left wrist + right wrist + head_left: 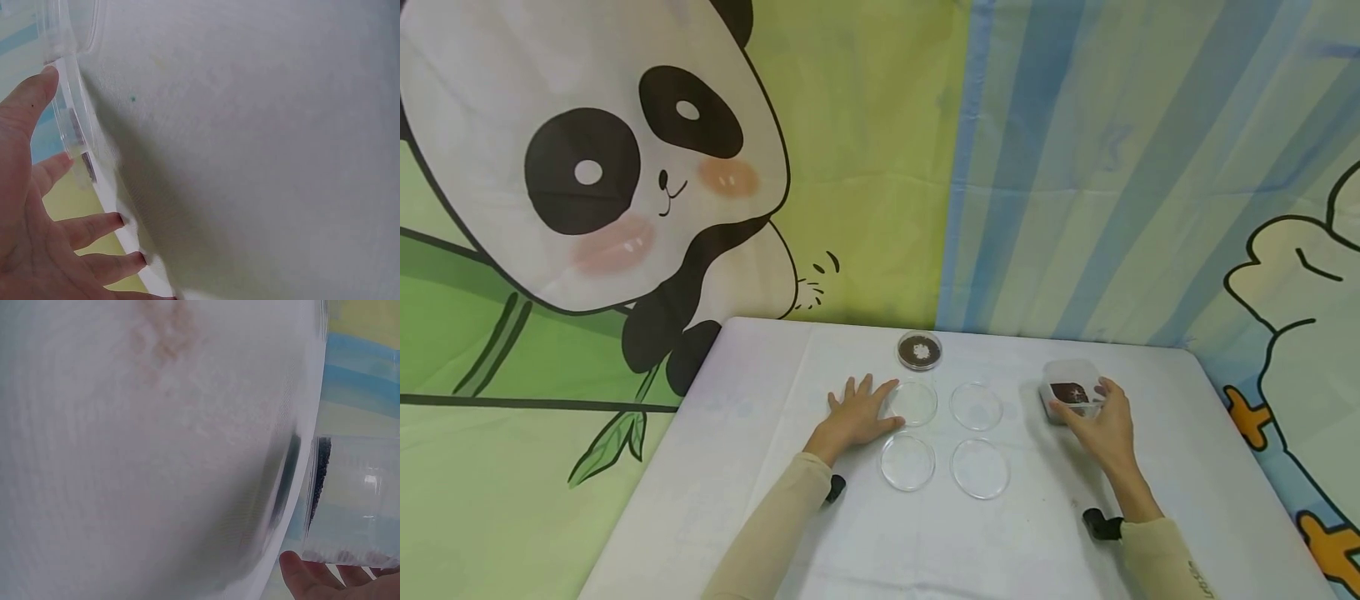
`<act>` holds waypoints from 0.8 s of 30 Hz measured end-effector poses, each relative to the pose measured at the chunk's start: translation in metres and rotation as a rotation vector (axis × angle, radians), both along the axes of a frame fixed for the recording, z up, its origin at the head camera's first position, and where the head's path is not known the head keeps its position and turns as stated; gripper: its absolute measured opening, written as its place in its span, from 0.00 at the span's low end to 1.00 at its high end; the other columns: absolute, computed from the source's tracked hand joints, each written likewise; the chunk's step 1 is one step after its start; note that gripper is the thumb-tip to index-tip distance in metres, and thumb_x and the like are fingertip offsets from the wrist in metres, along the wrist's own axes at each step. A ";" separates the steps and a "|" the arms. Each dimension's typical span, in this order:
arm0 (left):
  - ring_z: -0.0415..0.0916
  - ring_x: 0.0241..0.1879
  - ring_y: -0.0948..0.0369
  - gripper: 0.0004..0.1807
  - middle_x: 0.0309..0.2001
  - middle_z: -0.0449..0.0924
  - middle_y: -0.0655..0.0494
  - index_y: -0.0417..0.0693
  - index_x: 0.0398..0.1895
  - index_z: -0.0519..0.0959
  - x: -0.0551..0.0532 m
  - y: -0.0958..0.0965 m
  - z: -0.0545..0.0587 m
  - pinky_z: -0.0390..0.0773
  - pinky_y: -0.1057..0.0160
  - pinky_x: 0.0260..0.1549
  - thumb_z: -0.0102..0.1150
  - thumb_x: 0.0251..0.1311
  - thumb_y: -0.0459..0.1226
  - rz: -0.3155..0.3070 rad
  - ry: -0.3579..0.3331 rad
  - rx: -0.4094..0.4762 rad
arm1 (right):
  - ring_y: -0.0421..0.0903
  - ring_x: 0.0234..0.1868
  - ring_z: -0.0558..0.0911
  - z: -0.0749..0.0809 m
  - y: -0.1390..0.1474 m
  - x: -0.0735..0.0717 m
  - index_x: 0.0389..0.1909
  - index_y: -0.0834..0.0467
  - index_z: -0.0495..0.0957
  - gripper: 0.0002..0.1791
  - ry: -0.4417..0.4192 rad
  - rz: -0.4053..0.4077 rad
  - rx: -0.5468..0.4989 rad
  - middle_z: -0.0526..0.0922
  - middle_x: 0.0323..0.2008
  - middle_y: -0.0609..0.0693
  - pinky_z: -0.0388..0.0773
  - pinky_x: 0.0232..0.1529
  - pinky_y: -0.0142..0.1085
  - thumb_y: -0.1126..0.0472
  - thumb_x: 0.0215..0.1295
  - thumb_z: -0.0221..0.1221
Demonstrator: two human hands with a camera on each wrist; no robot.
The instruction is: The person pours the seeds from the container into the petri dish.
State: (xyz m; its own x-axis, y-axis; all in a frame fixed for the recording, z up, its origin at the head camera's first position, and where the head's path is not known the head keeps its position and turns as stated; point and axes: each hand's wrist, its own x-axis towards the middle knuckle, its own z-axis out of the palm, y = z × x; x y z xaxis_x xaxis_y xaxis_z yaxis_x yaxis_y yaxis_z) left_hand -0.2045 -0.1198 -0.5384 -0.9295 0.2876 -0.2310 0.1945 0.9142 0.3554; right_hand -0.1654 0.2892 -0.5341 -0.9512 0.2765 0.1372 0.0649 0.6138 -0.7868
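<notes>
My left hand (853,417) is spread flat near the table. Its straight thumb and index finger touch the rim of a clear petri dish (916,404) from either side; the left wrist view shows both tips at the dish's edge (80,106). My right hand (1105,421) grips a clear square plastic tub (1063,369), thumb on the near side and fingers round the right. Dark granules (1067,392) lie inside, seen through the wall in the right wrist view as a dark layer (320,472). The tub is raised off the white surface there.
Three other clear petri dishes, at back right (976,406), front left (907,462) and front right (981,468), form a square with the touched one. Behind them stands a round dish (919,367) of dark material with a white clump. A printed cloth (865,167) hangs behind the white table (1037,550).
</notes>
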 end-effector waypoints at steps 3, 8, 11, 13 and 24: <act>0.39 0.74 0.32 0.43 0.78 0.47 0.39 0.70 0.79 0.55 0.000 0.000 0.000 0.44 0.23 0.62 0.55 0.62 0.66 -0.002 0.001 -0.001 | 0.72 0.65 0.62 0.000 -0.001 0.000 0.75 0.70 0.47 0.60 0.008 0.012 0.000 0.61 0.66 0.75 0.62 0.60 0.66 0.46 0.56 0.73; 0.39 0.74 0.32 0.44 0.78 0.47 0.38 0.69 0.79 0.56 0.001 -0.001 0.001 0.43 0.23 0.61 0.55 0.62 0.66 -0.003 0.001 0.010 | 0.72 0.65 0.63 0.000 -0.006 -0.001 0.75 0.70 0.47 0.59 0.032 0.038 -0.017 0.61 0.66 0.75 0.62 0.59 0.67 0.48 0.56 0.74; 0.39 0.74 0.32 0.44 0.78 0.47 0.38 0.69 0.79 0.56 0.001 -0.002 0.001 0.43 0.23 0.62 0.55 0.62 0.66 -0.004 0.003 0.016 | 0.72 0.66 0.63 0.001 -0.010 -0.001 0.75 0.69 0.48 0.59 0.052 0.051 -0.025 0.61 0.66 0.74 0.61 0.60 0.67 0.50 0.55 0.75; 0.39 0.74 0.32 0.44 0.78 0.47 0.38 0.69 0.79 0.55 0.001 -0.002 0.001 0.43 0.23 0.62 0.55 0.62 0.66 -0.005 0.002 0.018 | 0.71 0.66 0.63 0.002 -0.012 -0.002 0.75 0.69 0.49 0.59 0.062 0.059 -0.030 0.62 0.66 0.74 0.61 0.61 0.66 0.51 0.54 0.75; 0.39 0.74 0.32 0.43 0.78 0.47 0.38 0.68 0.79 0.56 0.002 -0.001 0.000 0.43 0.23 0.62 0.55 0.62 0.66 -0.006 0.001 0.024 | 0.70 0.66 0.63 0.007 -0.027 -0.003 0.74 0.68 0.52 0.57 0.128 0.142 -0.013 0.62 0.66 0.72 0.63 0.59 0.67 0.56 0.51 0.77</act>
State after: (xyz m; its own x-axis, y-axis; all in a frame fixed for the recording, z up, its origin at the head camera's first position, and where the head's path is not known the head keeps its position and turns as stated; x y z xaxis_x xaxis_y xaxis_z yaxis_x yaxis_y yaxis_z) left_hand -0.2023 -0.1208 -0.5379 -0.9281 0.2983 -0.2227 0.2003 0.9044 0.3768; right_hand -0.1681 0.2618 -0.5275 -0.9558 0.1430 0.2568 -0.1228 0.5996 -0.7908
